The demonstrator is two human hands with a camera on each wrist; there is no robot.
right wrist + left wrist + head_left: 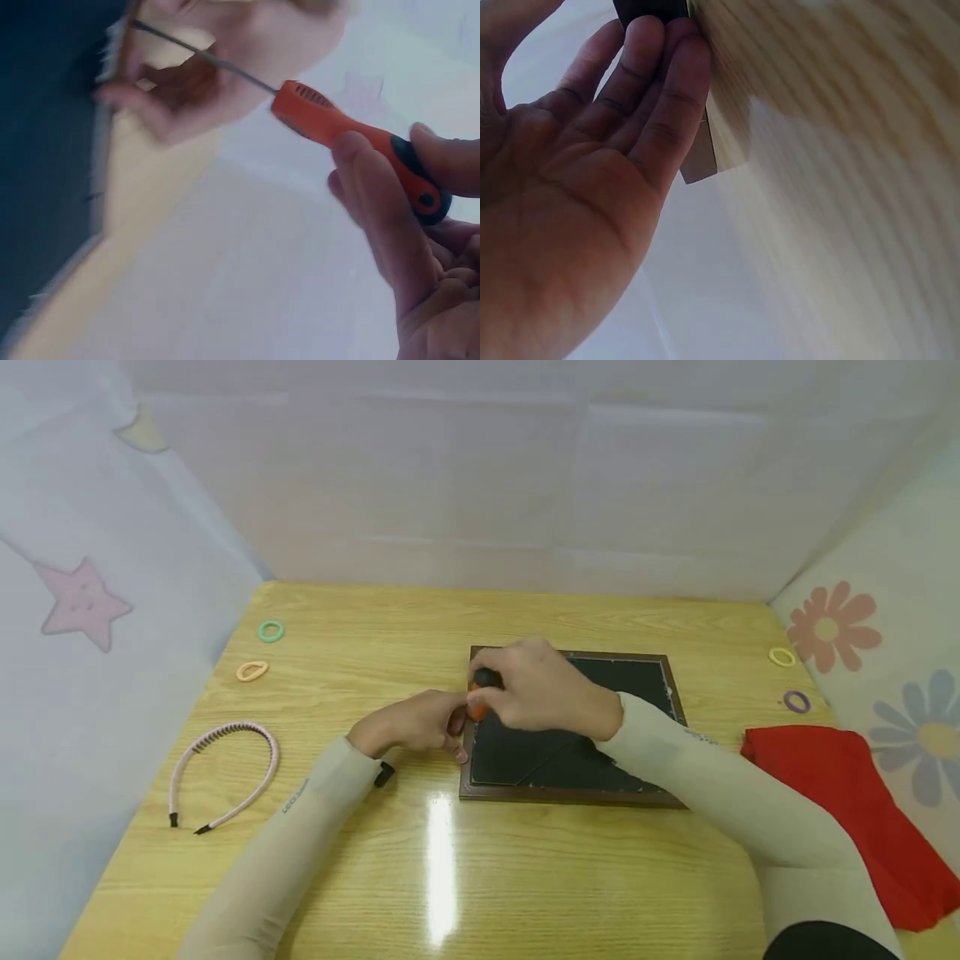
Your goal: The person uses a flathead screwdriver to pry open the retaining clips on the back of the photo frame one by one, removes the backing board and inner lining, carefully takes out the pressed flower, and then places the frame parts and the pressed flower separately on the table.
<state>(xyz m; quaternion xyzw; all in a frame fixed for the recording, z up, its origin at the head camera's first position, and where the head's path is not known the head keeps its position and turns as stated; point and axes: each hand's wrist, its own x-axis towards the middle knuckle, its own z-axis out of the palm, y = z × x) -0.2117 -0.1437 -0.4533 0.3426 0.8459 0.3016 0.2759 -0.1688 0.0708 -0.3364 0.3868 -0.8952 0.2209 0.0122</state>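
Note:
A brown-bordered picture frame [570, 795] with a dark panel lies flat on the wooden table. My right hand [536, 685] grips a screwdriver [322, 120] by its orange and black handle, above the frame's left side. In the right wrist view its thin metal shaft reaches to the frame's edge, where blur hides the exact contact of the tip. My left hand [420, 720] holds the frame's left edge beside the screwdriver. Its thumb lies at the border, and in the left wrist view the fingertips [686, 64] touch the frame's side.
A pink headband [273, 756] lies at the left, with green [261, 632] and orange [242, 673] hair ties behind it. Yellow [782, 650] and purple [807, 700] hair ties lie at the right, beyond a red cloth [847, 793]. A small black object [384, 774] sits by my left wrist.

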